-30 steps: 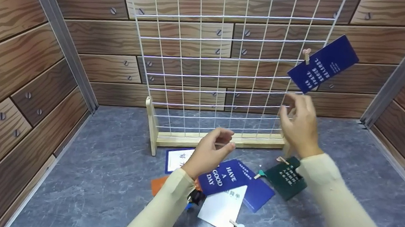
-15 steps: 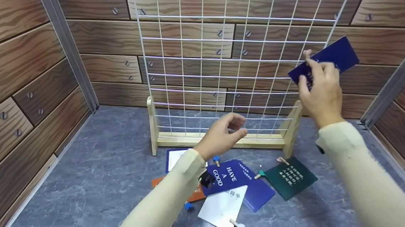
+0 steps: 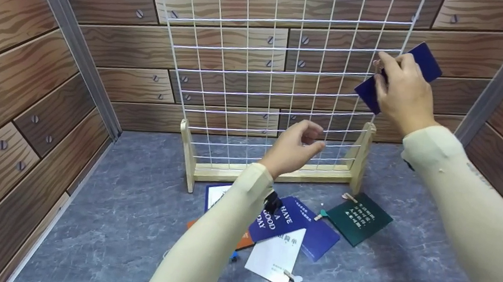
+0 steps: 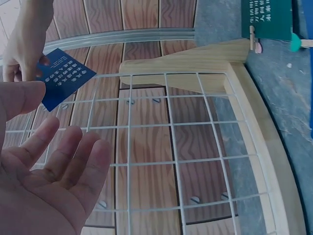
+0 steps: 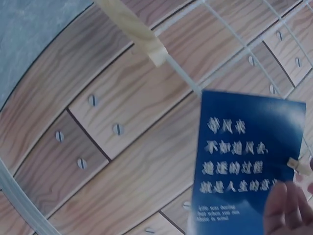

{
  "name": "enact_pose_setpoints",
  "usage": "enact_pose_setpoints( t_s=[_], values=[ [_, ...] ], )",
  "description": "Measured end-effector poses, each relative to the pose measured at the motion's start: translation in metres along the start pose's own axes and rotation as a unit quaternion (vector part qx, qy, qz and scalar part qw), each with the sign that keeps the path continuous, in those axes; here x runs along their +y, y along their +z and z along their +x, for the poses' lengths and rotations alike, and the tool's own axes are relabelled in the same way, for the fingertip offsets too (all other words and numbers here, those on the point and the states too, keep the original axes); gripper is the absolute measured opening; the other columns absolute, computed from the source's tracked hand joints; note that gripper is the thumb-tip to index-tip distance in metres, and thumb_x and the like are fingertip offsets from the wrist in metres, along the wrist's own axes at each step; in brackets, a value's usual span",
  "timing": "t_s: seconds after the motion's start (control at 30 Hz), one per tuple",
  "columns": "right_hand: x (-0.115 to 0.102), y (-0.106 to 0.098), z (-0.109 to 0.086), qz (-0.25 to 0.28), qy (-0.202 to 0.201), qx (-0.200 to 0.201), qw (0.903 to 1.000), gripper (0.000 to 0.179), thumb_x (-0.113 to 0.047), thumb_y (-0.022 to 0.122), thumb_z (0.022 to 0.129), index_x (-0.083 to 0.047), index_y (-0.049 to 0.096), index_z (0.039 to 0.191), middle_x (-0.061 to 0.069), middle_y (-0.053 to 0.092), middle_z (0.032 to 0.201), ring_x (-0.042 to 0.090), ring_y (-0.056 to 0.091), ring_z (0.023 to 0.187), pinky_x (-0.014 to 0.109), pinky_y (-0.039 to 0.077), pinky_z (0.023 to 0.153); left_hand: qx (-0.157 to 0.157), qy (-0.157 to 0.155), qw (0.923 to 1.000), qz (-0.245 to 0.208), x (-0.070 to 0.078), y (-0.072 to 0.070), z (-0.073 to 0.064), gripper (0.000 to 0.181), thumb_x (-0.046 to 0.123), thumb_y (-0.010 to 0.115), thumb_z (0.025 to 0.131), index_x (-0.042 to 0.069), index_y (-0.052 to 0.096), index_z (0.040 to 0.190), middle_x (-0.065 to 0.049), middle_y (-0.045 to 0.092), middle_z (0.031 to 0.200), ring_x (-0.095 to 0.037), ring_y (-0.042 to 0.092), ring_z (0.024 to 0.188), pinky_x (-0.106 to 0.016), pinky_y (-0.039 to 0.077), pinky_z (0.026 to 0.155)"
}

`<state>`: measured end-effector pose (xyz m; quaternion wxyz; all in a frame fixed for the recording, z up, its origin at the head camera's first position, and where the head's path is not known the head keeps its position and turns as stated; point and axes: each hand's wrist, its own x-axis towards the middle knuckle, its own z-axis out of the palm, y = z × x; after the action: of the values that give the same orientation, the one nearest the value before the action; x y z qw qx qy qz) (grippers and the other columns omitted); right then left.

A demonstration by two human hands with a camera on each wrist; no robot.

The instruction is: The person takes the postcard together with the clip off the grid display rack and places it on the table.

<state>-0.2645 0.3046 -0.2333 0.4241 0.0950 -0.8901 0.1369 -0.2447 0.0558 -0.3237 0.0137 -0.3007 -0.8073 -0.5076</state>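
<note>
In the head view, a dark blue card (image 3: 428, 62) hangs tilted at the right side of the white wire grid (image 3: 256, 75), fixed by a small wooden clothespin (image 3: 377, 65). My right hand (image 3: 408, 90) is raised in front of this card and pinches the clothespin between thumb and index finger. In the right wrist view, the card's white lettering (image 5: 234, 156) faces the camera, and the clothespin shows only partly at the edge beside the fingertips. Nearer the middle, my left hand (image 3: 297, 144) hovers before the lower grid, fingers loosely curved, holding nothing.
The grid stands on a wooden base (image 3: 271, 174). Before it lie a green card (image 3: 361, 219) with clothespins beside it, blue cards (image 3: 320, 238), a white card (image 3: 274, 257) with a clothespin (image 3: 293, 278), and an orange card (image 3: 244, 241) partly under my left sleeve. Wood-patterned walls surround the table.
My right hand has risen from below the hanging card to its clothespin and now pinches it. My left hand has drifted up and right, still without holding anything.
</note>
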Motion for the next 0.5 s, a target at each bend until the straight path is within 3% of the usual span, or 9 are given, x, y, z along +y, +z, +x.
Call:
enact_pose_setpoints(
  t_s=[0.23, 0.37, 0.5],
  values=[
    [0.001, -0.013, 0.015, -0.040, 0.001, -0.091, 0.9951, 0.038, -0.022, 0.046, 0.111, -0.002, 0.058, 0.141, 0.026, 0.057, 0.114, 0.051, 0.061, 0.094, 0.067, 0.048, 0.080, 0.013, 0.011, 0.9998, -0.005, 0.006, 0.005, 0.010, 0.031, 0.021, 0.068, 0.101, 0.013, 0.061, 0.131, -0.003, 0.063, 0.124, -0.012, 0.062, 0.111, -0.024, 0.051, 0.095],
    [0.000, -0.015, 0.020, -0.041, 0.002, -0.097, 0.9945, 0.036, -0.025, 0.045, 0.112, -0.003, 0.063, 0.133, 0.025, 0.061, 0.113, 0.051, 0.062, 0.096, 0.067, 0.048, 0.082, 0.033, 0.022, 0.9992, 0.006, 0.011, 0.014, 0.016, 0.034, 0.019, 0.068, 0.101, 0.012, 0.061, 0.133, -0.007, 0.059, 0.130, -0.016, 0.062, 0.117, -0.022, 0.050, 0.098],
    [-0.001, -0.013, 0.021, -0.027, 0.009, -0.092, 0.9953, 0.031, -0.023, 0.047, 0.111, -0.003, 0.066, 0.125, 0.023, 0.063, 0.111, 0.048, 0.063, 0.097, 0.065, 0.049, 0.085, 0.051, 0.028, 0.9981, 0.022, 0.017, 0.020, 0.022, 0.039, 0.021, 0.068, 0.101, 0.014, 0.059, 0.138, -0.004, 0.056, 0.136, -0.016, 0.057, 0.125, -0.023, 0.046, 0.104]
  ],
)
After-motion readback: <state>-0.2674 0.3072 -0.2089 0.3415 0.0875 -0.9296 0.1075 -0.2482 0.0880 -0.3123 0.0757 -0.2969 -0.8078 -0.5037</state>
